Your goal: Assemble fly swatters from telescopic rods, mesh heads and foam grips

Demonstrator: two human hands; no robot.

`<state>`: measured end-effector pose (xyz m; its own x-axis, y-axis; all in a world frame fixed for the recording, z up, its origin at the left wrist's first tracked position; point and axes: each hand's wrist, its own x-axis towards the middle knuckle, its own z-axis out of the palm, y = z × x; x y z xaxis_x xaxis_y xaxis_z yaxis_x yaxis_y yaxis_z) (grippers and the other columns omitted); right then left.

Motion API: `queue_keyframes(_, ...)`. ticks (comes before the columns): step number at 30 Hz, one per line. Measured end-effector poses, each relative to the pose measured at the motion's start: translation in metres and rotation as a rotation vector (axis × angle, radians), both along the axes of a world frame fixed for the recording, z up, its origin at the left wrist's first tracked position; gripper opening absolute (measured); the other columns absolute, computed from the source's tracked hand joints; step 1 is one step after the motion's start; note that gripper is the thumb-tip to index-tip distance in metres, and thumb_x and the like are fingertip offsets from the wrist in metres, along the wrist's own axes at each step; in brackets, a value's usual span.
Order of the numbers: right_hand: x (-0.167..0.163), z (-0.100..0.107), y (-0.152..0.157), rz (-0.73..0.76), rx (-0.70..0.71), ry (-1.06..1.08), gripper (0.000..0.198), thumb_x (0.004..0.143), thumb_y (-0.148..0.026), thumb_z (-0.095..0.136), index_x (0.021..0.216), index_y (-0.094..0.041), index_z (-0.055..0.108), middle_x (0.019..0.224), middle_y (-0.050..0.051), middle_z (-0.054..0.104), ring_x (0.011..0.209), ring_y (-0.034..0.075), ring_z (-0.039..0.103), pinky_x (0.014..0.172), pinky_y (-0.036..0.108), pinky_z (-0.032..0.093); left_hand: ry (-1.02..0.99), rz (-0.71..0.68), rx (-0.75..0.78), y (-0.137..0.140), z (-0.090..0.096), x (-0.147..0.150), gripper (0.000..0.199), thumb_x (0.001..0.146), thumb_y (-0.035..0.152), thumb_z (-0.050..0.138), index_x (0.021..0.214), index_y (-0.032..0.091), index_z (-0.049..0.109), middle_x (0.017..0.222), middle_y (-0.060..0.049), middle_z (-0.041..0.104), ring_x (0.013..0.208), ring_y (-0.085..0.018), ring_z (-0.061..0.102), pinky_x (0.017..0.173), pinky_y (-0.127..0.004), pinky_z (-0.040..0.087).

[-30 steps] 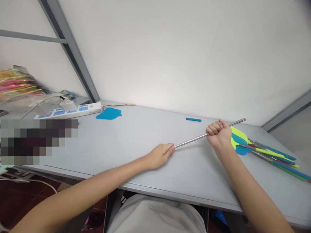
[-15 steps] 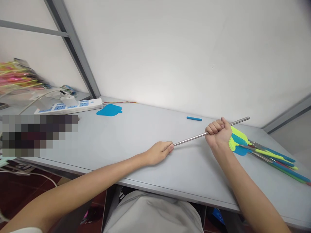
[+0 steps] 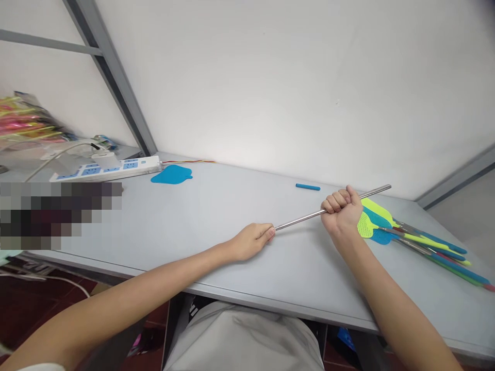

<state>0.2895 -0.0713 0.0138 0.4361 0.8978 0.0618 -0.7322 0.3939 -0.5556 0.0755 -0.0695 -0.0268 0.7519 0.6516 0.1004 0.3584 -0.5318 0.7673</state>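
Note:
A thin silver metal rod (image 3: 299, 220) slants up to the right above the grey table. My left hand (image 3: 253, 241) pinches its lower left end, the thumb lying along it. Farther up the rod, my right hand (image 3: 342, 211) is wrapped round it in a fist, and the upper end sticks out beyond. Behind the hands lies a short blue handle tube (image 3: 308, 187). A blue fly swatter head (image 3: 172, 174) rests flat toward the back left. Just right of my right hand is a pile of fly swatters (image 3: 410, 237) with yellow-green and blue heads.
At the back left stands a white power strip (image 3: 143, 166) with plugs and cables. Bagged colourful items (image 3: 31, 121) lie at the far left, near a pixelated patch. A grey metal frame (image 3: 116, 87) rises by the white wall (image 3: 247, 87). The table's front edge (image 3: 270, 306) crosses before my lap.
My right hand has shifted slightly left, toward my left hand, with the visible stretch of rod between them a little shorter. The whole view has moved slightly too.

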Motion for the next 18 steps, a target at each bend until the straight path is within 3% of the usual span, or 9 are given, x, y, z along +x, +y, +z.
queue_keyframes(18, -0.0035, -0.0082, 0.0020, 0.028, 0.014, 0.004, 0.036, 0.075, -0.024, 0.042, 0.052, -0.018, 0.014, 0.041, -0.009, 0.008, 0.032, 0.005, 0.009, 0.028, 0.018, 0.012, 0.016, 0.009, -0.001, 0.0010, 0.0000, 0.0017, 0.034, 0.086, 0.036, 0.022, 0.063, 0.017, 0.039, 0.056, 0.004, 0.038, 0.053, -0.009, 0.037, 0.053, -0.020, 0.032)
